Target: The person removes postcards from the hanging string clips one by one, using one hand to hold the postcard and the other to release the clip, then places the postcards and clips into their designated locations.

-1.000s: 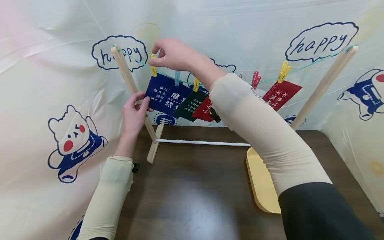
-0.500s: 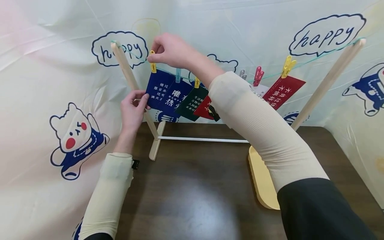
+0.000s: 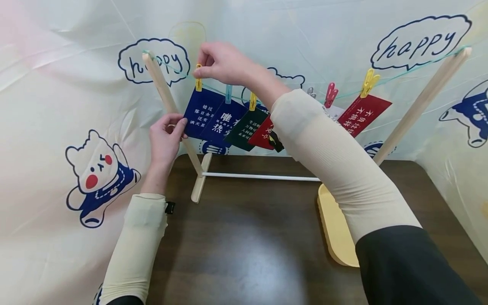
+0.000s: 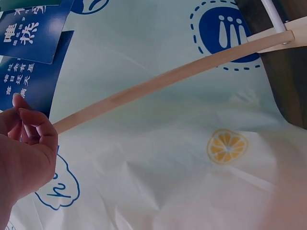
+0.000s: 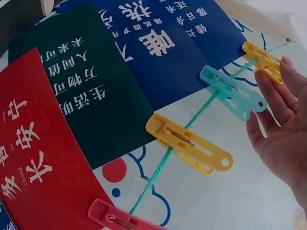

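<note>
My left hand (image 3: 164, 137) is at the lower left edge of the leftmost blue card (image 3: 197, 106), pinching it between thumb and fingers. Above it, my right hand (image 3: 225, 63) pinches the yellow clothespin (image 5: 253, 51) at the card's top edge, on the green string (image 5: 201, 112). A second blue card (image 5: 160, 62) overlaps the first and hangs from a light-blue clothespin (image 5: 225, 86). To its right hang a dark green card (image 3: 247, 130) with another yellow clothespin (image 5: 184, 139) and a red card (image 5: 43, 148). My right forearm hides the line's middle in the head view.
Two wooden posts, left (image 3: 160, 82) and right (image 3: 423, 106), hold up the string, with a white rod (image 3: 259, 176) low between them. A yellow tray (image 3: 335, 228) lies on the brown table (image 3: 236, 237). Farther right hangs another red card (image 3: 364, 113). A printed curtain (image 3: 57, 101) stands behind.
The left hand has shifted slightly left, uncovering more of the blue card's lettering. The right hand stays at the yellow clothespin. The head view has shifted a little.
</note>
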{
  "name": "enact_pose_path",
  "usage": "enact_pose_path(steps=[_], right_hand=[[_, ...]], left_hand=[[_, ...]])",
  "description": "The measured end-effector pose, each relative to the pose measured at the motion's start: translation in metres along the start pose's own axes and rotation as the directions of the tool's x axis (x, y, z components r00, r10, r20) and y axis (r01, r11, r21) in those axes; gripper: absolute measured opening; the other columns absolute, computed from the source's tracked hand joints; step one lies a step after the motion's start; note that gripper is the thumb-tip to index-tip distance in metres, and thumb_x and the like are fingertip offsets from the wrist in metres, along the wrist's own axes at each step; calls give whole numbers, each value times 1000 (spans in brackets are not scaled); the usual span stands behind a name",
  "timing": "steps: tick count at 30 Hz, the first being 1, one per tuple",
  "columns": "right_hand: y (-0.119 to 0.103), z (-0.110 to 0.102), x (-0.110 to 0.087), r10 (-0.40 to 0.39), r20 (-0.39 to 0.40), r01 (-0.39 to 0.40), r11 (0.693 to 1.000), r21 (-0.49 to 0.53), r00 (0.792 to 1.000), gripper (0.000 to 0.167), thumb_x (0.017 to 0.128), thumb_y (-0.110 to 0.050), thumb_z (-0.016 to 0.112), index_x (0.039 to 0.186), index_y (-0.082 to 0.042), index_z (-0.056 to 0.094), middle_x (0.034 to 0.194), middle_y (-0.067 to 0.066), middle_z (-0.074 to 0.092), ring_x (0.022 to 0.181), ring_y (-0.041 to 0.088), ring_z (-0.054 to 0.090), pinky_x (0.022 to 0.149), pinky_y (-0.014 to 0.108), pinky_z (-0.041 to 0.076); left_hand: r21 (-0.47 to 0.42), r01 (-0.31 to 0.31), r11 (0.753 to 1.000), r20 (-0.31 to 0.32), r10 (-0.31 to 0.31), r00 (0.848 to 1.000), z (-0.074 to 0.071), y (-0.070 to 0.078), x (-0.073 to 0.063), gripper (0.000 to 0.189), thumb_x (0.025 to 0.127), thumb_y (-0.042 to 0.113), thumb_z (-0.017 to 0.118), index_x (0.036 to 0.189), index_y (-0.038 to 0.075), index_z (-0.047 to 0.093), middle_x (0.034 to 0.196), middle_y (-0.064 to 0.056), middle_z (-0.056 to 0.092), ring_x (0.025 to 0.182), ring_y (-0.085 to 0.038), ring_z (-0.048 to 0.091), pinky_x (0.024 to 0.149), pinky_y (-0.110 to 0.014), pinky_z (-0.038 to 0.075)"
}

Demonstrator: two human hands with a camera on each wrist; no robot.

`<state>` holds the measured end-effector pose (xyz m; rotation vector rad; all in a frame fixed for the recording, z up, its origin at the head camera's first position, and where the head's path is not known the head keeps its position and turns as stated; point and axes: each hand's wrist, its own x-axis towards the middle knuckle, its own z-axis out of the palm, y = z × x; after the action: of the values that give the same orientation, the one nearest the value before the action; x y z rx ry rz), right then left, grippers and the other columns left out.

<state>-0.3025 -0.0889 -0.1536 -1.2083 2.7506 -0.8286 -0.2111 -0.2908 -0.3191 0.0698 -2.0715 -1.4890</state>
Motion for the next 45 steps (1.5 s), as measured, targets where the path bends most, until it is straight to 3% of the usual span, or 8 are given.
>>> enact_pose_path(steps=[12, 20, 30, 37, 45], right_hand=[[-5, -6, 0, -27, -104, 30, 999, 29, 994, 26, 106, -35, 60, 120, -13, 57, 113, -4, 61, 102, 6, 53, 92, 18, 45], [-12, -9, 2, -48, -165, 60, 996, 70, 985, 19, 107, -34, 59, 114, -17, 54, 110, -6, 59, 99, 4, 51, 90, 18, 44], [-25, 0, 6, -61, -175, 71, 996, 55, 983, 20, 105, -35, 61, 114, -18, 56, 112, -6, 59, 101, 3, 51, 92, 17, 45], [-19, -1, -5, -87, -212, 105, 992, 73, 973, 26, 106, -33, 60, 121, -12, 57, 115, -4, 60, 106, 3, 54, 93, 14, 45], [-10, 0, -26, -74, -232, 119, 975, 186, 970, 31, 105, -28, 63, 129, -8, 58, 122, 1, 64, 113, 7, 55, 96, 16, 46]], left_hand=[[-7, -25, 1000, -25, 24, 999, -13, -2, -2, 25, 100, 13, 71, 114, -8, 71, 83, 9, 65, 55, -5, 53, 54, -16, 48], [6, 2, 1000, -63, -1, 998, -34, -7, -7, 26, 100, 12, 70, 114, -10, 70, 83, 9, 64, 51, -4, 51, 51, -16, 46], [15, 54, 998, -107, -52, 993, -56, -6, -25, 20, 100, 13, 70, 111, -3, 72, 85, 3, 64, 50, -7, 51, 50, -16, 46], [-47, 66, 997, -96, -70, 993, -63, -12, -31, 5, 101, 14, 69, 100, 9, 71, 87, -3, 61, 47, -9, 52, 47, -16, 46], [-23, 152, 988, -76, -153, 985, -76, -11, -40, 19, 102, 16, 67, 112, 0, 67, 92, -3, 60, 50, -9, 55, 52, -16, 49]])
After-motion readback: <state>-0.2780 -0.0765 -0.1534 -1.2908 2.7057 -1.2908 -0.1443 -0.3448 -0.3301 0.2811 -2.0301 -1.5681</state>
